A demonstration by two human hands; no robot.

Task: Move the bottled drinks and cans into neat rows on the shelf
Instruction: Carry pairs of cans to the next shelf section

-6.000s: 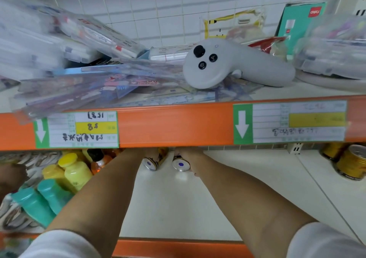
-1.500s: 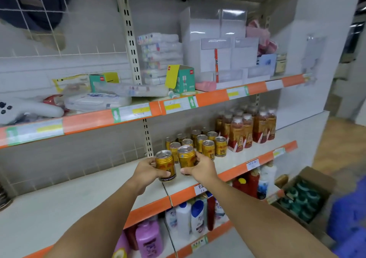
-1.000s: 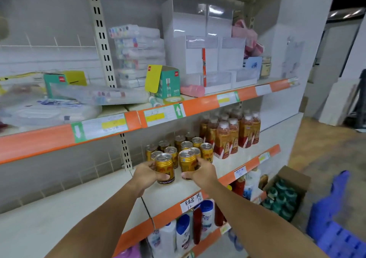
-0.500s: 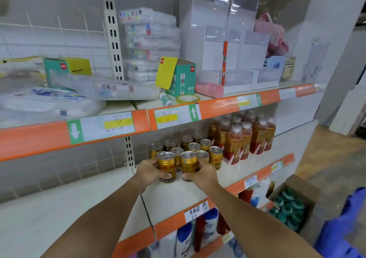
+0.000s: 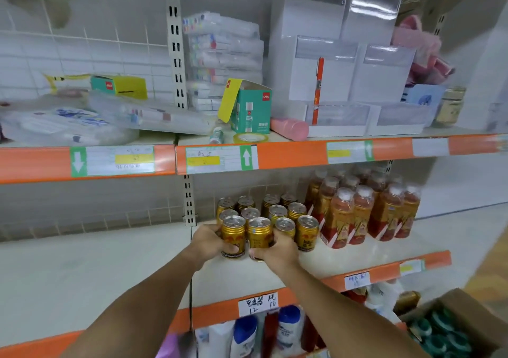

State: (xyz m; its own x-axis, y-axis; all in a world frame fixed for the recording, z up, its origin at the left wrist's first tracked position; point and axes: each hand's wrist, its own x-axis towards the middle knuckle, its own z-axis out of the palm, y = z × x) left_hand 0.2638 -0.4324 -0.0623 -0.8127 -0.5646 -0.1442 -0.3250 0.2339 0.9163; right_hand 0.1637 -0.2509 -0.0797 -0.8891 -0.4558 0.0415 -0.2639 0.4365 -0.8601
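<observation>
My left hand (image 5: 209,240) grips a gold can (image 5: 233,234) and my right hand (image 5: 277,250) grips a second gold can (image 5: 259,235). Both cans stand upright side by side on the white middle shelf (image 5: 354,256), at the front left of a block of several gold cans (image 5: 277,212). To the right of the cans stand several orange bottled drinks with white caps (image 5: 365,212), packed in rows.
The orange-edged upper shelf (image 5: 291,154) hangs just above the drinks, loaded with boxes, pens and tape. Shampoo bottles (image 5: 264,333) fill the shelf below. A cardboard box of teal-capped bottles (image 5: 450,330) sits on the floor at lower right. White shelf surface stretches left.
Both hands have carried the two gold cans rightwards and back, lowering them onto the shelf against the front of the can block. The view has closed in on the shelf.
</observation>
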